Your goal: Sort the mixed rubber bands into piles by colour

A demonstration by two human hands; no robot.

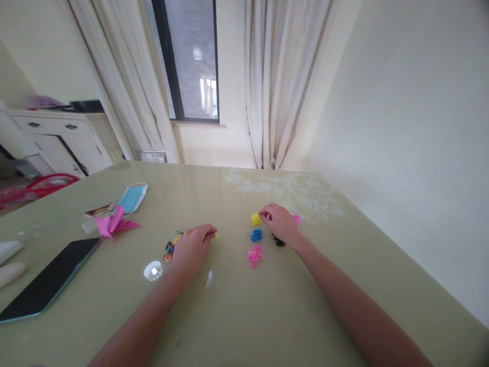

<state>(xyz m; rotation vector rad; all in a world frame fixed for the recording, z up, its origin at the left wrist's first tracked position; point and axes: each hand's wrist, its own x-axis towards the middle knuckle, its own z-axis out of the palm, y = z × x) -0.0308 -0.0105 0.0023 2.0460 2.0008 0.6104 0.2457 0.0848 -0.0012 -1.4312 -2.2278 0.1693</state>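
Tangled yellow heap [255,219], blue heap [255,235] and pink heap [255,256] dot the glossy counter [229,316] before a window [194,56]; left hand [192,248] pinches a yellow bit [216,235], right hand [281,222] has fingertips pressed together.

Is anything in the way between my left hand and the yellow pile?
Nothing visible stands on the straight line from your left hand to the yellow pile. The blue pile sits just nearer you, off that line, and your right hand is at the yellow pile's right side.
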